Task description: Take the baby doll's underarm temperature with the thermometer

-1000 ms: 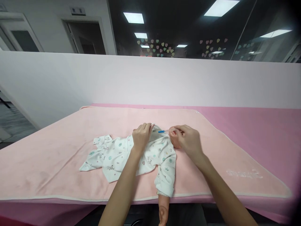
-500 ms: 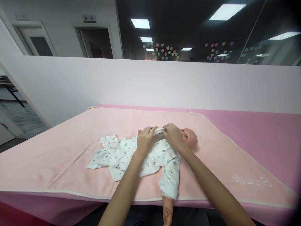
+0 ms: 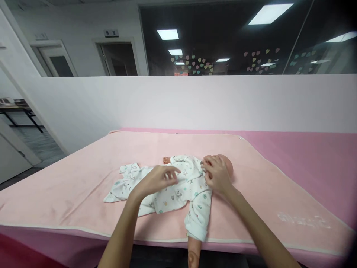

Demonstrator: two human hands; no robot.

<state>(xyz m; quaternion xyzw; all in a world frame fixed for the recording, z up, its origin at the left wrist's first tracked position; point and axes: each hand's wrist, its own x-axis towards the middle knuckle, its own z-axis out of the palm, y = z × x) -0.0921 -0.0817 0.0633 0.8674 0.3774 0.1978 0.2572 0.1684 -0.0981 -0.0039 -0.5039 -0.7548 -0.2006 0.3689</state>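
Your right hand (image 3: 216, 175) rests at the neck of the baby doll (image 3: 223, 167), its fingers curled and pinching the collar edge of the printed white romper (image 3: 178, 188) right beside the doll's head. Your left hand (image 3: 160, 178) hovers over the chest of the romper with its fingers spread loosely and slightly blurred; it grips nothing, and you cannot tell from this view whether the fingertips touch the cloth. The doll lies on its back across the peach blanket (image 3: 69, 186), head toward your right, with the romper covering its trunk. One small doll hand (image 3: 166, 160) pokes out of the far sleeve, and the near arm, sleeved, hangs over the front edge of the blanket so that the bare doll hand (image 3: 193, 255) dangles below the table line. The legs of the romper lie flat and crumpled toward your left. The blanket is spread over a pink table cover (image 3: 306, 156), and a white partition wall (image 3: 178, 100) stands just behind the table.
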